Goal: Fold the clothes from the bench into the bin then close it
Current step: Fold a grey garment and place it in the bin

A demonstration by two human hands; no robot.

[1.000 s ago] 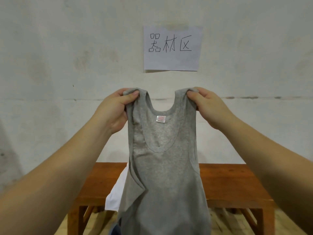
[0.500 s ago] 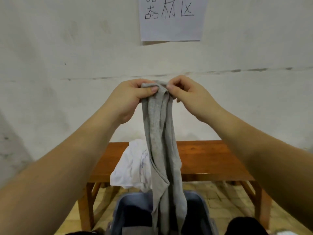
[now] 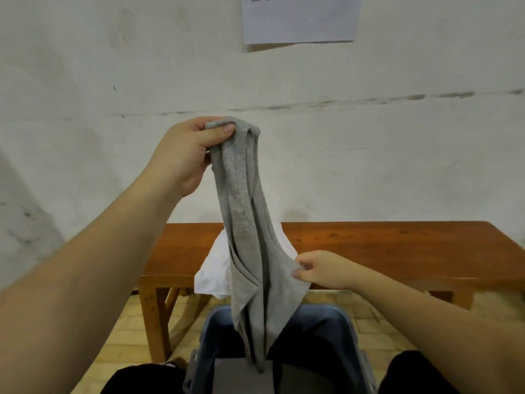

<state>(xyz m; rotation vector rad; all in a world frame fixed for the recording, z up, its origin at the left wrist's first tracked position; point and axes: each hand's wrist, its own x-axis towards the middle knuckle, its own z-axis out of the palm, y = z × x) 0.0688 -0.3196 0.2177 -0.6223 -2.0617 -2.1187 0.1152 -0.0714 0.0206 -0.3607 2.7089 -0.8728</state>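
grey ribbed cotton vest (image 3: pixel 250 237) hangs doubled lengthwise, hem dangling into the open blue-grey plastic bin (image 3: pixel 345 334). left hand (image 3: pixel 187 155) clenched on both straps up top; right hand (image 3: pixel 321 268) pinches the side edge lower down. white crumpled garment (image 3: pixel 214 268) on the brown wooden worktop (image 3: pixel 383 245) behind, by the whitewashed wall (image 3: pixel 85 81).

A paper sign (image 3: pixel 299 21) on the wall is cut off by the top edge, its writing unreadable. The hanging grey top (image 3: pixel 250 237) hides much of a white cloth (image 3: pixel 213 268) on the bench (image 3: pixel 397 245). The bin (image 3: pixel 345 325) runs past the bottom edge, its contents too dark to tell.
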